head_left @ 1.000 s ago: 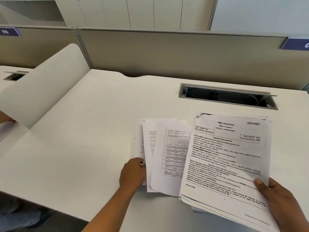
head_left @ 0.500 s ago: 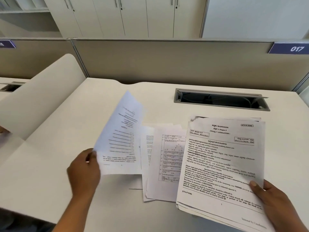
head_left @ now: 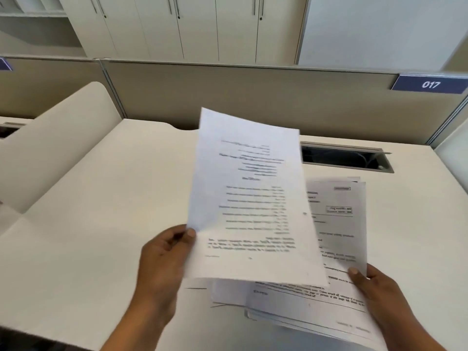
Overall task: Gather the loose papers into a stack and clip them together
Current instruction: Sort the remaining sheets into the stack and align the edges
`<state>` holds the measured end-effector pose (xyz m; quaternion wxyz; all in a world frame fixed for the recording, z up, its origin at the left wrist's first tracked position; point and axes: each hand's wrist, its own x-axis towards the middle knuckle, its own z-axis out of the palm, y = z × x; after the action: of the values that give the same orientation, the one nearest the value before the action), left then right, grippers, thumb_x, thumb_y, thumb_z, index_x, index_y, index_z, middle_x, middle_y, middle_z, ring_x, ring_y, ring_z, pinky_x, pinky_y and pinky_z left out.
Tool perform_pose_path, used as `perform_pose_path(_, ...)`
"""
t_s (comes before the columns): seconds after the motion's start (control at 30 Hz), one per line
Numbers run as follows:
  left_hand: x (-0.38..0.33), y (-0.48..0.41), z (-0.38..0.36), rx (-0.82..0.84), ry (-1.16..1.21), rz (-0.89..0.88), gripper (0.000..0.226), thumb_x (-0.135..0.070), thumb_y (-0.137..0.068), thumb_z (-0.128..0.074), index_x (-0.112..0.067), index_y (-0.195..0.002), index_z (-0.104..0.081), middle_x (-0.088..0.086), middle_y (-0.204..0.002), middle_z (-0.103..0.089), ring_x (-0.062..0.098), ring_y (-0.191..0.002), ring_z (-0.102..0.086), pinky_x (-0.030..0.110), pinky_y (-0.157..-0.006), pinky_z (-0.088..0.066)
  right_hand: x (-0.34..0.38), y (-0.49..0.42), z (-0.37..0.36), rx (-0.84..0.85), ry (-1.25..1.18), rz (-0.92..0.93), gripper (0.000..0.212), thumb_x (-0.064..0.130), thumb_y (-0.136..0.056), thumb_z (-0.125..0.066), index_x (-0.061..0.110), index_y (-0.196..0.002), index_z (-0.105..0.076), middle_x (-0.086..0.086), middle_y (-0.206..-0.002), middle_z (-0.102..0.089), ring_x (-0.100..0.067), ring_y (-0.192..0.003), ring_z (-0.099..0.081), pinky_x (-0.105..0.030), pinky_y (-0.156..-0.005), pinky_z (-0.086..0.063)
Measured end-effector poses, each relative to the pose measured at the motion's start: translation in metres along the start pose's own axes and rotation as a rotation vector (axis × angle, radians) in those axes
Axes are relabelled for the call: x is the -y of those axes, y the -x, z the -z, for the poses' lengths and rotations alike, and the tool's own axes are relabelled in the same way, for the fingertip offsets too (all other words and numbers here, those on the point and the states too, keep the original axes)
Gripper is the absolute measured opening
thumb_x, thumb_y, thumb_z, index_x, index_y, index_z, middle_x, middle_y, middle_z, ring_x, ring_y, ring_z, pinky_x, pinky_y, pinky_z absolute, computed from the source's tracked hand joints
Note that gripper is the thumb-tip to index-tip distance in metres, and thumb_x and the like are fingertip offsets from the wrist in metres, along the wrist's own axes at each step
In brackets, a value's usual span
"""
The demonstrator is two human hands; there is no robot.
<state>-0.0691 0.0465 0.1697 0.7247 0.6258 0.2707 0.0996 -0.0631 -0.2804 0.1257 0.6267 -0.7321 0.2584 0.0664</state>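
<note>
My left hand (head_left: 164,259) pinches a single printed sheet (head_left: 248,198) by its lower left edge and holds it up, tilted, above the desk. The sheet partly covers the stack of printed papers (head_left: 336,224) that my right hand (head_left: 379,295) grips at its lower right corner. Under the raised sheet, a few more loose papers (head_left: 228,292) lie on the white desk (head_left: 101,224), mostly hidden. No clip is visible.
A cable slot (head_left: 344,158) is cut into the desk behind the papers. A beige partition (head_left: 228,97) with a blue "017" label (head_left: 430,84) closes the back. A curved white divider (head_left: 58,140) stands at the left; cabinets lie beyond.
My left hand has carried the single sheet up and to the right, from beside the loose papers to over the stack in my right hand. The camera has tilted upward.
</note>
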Motion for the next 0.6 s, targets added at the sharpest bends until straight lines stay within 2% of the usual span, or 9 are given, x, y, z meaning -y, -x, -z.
perform_pose_path(0.07,0.008,0.011,-0.016,0.081,-0.010,0.054,0.010,-0.006,-0.092,-0.067,-0.006,-0.090,-0.077,0.016,-0.096,-0.080,0.026,-0.085,-0.069,0.043,-0.085,-0.055,0.004,0.001,-0.004,0.047,-0.017,-0.021,0.013,0.010,-0.095,-0.059,0.008,-0.100,-0.071,-0.004,-0.072,-0.078,-0.015,-0.057,-0.073,-0.022,-0.045,-0.052)
perform_pose_path(0.13,0.014,0.019,-0.027,0.151,-0.048,0.105,0.018,-0.007,-0.093,-0.067,-0.010,-0.082,-0.080,0.010,-0.091,-0.081,0.022,-0.081,-0.071,0.040,-0.083,-0.056,0.008,0.003,-0.009,0.089,-0.017,-0.028,0.014,0.008,-0.093,-0.061,0.008,-0.102,-0.073,-0.010,-0.081,-0.079,-0.022,-0.066,-0.076,-0.023,-0.048,-0.054)
perform_pose_path(0.23,0.020,0.026,-0.038,0.227,-0.137,0.162,0.021,-0.008,-0.095,-0.065,-0.013,-0.082,-0.081,0.006,-0.089,-0.082,0.023,-0.082,-0.072,0.040,-0.082,-0.056,0.015,0.006,-0.012,0.140,-0.027,-0.009,0.018,-0.002,-0.090,-0.060,0.007,-0.097,-0.074,-0.014,-0.086,-0.079,-0.029,-0.071,-0.076,-0.032,-0.059,-0.057)
perform_pose_path(0.33,0.021,0.028,-0.045,0.237,-0.186,0.177,0.018,-0.008,-0.095,-0.064,-0.008,-0.083,-0.078,0.006,-0.085,-0.082,0.023,-0.079,-0.074,0.040,-0.080,-0.058,0.022,0.008,-0.013,0.170,-0.056,-0.014,0.021,-0.003,-0.090,-0.059,0.008,-0.095,-0.075,-0.017,-0.089,-0.078,-0.034,-0.074,-0.075,-0.039,-0.066,-0.059)
perform_pose_path(0.5,0.023,0.028,-0.050,0.213,-0.243,0.154,0.017,-0.011,-0.095,-0.064,-0.011,-0.082,-0.075,0.001,-0.080,-0.081,0.020,-0.074,-0.074,0.031,-0.067,-0.055,0.027,0.006,-0.014,0.167,-0.108,-0.040,0.015,0.003,-0.091,-0.061,0.010,-0.095,-0.074,-0.014,-0.084,-0.079,-0.027,-0.064,-0.075,-0.029,-0.049,-0.056)
perform_pose_path(0.6,0.022,0.027,-0.051,0.235,-0.292,0.134,0.017,-0.017,-0.095,-0.066,-0.009,-0.082,-0.074,-0.003,-0.074,-0.079,0.009,-0.063,-0.070,0.024,-0.058,-0.053,0.026,0.003,-0.011,0.161,-0.148,-0.060,0.022,-0.005,-0.091,-0.056,0.007,-0.099,-0.073,-0.019,-0.088,-0.078,-0.034,-0.069,-0.075,-0.037,-0.055,-0.060)
